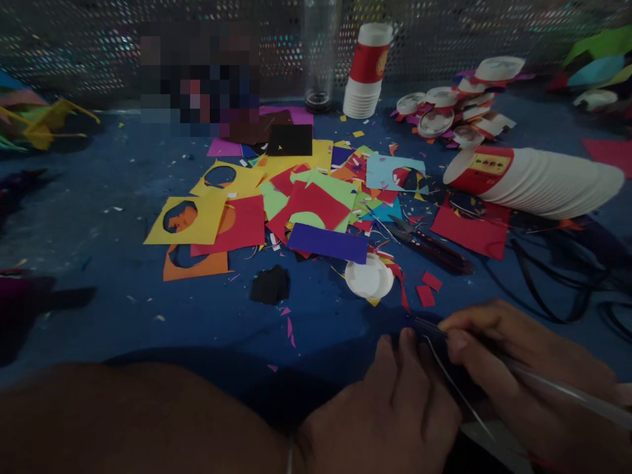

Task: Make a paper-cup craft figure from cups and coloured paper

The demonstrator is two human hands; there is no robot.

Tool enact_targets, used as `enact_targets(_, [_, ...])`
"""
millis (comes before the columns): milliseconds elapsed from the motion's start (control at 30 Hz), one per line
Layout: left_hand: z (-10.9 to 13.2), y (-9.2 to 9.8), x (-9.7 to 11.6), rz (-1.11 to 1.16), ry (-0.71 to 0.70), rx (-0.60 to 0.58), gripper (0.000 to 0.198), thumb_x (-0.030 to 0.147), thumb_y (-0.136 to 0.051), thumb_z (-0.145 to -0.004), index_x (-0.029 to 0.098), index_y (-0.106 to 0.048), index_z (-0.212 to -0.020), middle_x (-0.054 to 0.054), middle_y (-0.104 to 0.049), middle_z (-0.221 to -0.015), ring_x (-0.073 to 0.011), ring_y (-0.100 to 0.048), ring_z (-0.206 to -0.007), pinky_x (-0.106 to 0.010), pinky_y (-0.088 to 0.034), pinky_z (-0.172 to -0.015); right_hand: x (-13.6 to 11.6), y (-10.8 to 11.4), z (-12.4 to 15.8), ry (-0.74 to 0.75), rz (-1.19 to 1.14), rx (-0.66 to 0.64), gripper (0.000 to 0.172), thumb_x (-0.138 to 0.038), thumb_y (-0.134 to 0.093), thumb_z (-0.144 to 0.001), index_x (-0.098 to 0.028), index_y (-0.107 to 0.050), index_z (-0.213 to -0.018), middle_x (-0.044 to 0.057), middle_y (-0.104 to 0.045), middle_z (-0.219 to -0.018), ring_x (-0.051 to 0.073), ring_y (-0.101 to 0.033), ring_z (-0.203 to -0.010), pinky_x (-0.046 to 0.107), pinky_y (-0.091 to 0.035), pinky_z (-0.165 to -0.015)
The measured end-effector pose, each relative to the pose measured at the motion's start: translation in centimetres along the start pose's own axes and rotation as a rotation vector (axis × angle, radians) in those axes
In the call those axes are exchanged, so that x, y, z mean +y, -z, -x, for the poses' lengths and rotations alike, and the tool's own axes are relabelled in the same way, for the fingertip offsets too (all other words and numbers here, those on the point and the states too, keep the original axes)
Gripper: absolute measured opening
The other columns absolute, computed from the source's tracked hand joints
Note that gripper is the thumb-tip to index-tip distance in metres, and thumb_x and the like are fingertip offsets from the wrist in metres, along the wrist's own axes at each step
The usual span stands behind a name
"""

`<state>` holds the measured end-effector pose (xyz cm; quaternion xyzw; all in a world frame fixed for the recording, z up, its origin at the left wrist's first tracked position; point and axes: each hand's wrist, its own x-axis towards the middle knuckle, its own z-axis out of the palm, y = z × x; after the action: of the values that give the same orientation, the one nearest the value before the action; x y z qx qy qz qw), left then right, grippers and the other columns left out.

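My left hand (pixel 395 401) is at the bottom middle, fingers curled round a small dark piece I cannot make out. My right hand (pixel 523 368) sits just right of it, fingers pinched on a thin pen-like tool (pixel 557 390) whose tip meets the dark piece between the two hands. A thin wire or thread (pixel 457 392) runs down between them. Just beyond the hands lie a white round cup lid (pixel 368 278) and small red paper scraps (pixel 428 288) on the blue surface.
A heap of coloured paper sheets with round holes cut out (pixel 296 197) covers the middle. Scissors (pixel 434 249) lie right of it. A stack of paper cups lies on its side (pixel 538 179), another stands upright (pixel 368 72). Cut cup bottoms (pixel 454 105) are piled behind. Black cables (pixel 557 283) trail right.
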<state>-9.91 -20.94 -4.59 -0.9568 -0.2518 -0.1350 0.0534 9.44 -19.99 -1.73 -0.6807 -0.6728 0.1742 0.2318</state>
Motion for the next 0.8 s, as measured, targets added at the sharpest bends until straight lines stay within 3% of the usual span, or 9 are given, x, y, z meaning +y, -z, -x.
enact_targets(300, [0.09,0.08,0.0,-0.006,-0.04,-0.024,0.046,0.016,-0.039,-0.104,0.003,-0.06,-0.143,-0.021,-0.07,-0.139,-0.0279,-0.071,-0.123,-0.032,-0.062,-0.092,-0.34,0.14,0.2,-0.038,0.048,0.017,0.027,-0.042,-0.049,-0.095,-0.031,-0.067,-0.079,-0.003,-0.071,-0.067,0.018,-0.065,-0.051,0.031,-0.049,-0.05])
enact_targets(600, [0.2,0.2,-0.01,-0.038,-0.078,-0.064,0.048,0.018,-0.039,-0.105,-0.001,-0.055,-0.147,-0.023,-0.067,-0.141,-0.0282,-0.067,-0.128,-0.034,-0.057,-0.099,-0.46,-0.03,0.11,0.068,0.071,-0.01,0.037,-0.045,-0.045,-0.099,-0.029,-0.069,-0.075,-0.001,-0.071,-0.066,0.018,-0.066,-0.051,0.029,-0.051,-0.052])
enact_targets(800, [0.02,0.61,-0.32,-0.053,-0.077,-0.089,0.047,0.022,-0.04,-0.106,0.009,-0.06,-0.146,-0.018,-0.067,-0.142,-0.0307,-0.065,-0.129,-0.041,-0.058,-0.1,-0.17,0.01,0.06,0.074,0.048,-0.014,0.034,-0.046,-0.048,-0.098,-0.03,-0.07,-0.078,0.0,-0.072,-0.068,0.02,-0.067,-0.054,0.03,-0.054,-0.055])
